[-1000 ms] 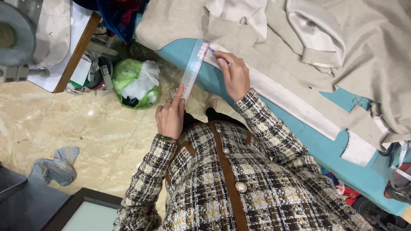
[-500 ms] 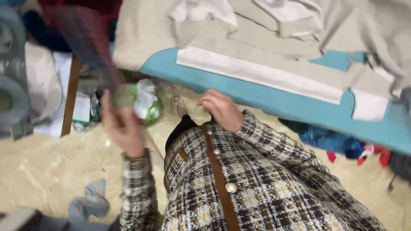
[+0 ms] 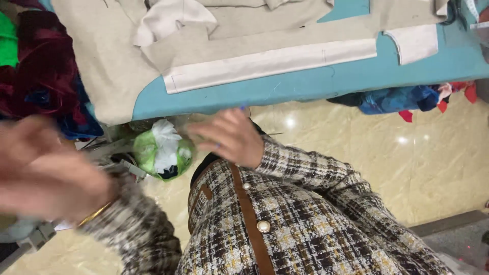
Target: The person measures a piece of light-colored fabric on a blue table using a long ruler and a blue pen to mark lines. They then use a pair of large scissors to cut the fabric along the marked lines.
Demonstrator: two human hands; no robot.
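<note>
- Tweed, checked in cream, brown and black, covers both sleeves and the jacket front [image 3: 285, 229] of the person seen from above.
- The right hand [image 3: 229, 137] hangs just below the edge of the teal table [image 3: 285, 89], over the pale marble-look floor [image 3: 367, 153]. Its fingers are loosely curled, and something small and blue shows at the fingertips, perhaps a pen or chalk; the blur makes it hard to say whether the hand grips it.
- The left hand [image 3: 46, 173] is raised close to the camera at the left edge, badly smeared by motion. Its grip cannot be told. A gold bangle [image 3: 94, 215] sits at its wrist.
- Between the two hands, lower down on the floor, lies a green plastic bag [image 3: 163, 150] with white scraps in it.
- On the table a long white fabric strip [image 3: 270, 63] lies flat, touching beige cloth pieces [image 3: 244, 38] above it.
- Dark red velvet fabric [image 3: 41, 66] is heaped at the left.
</note>
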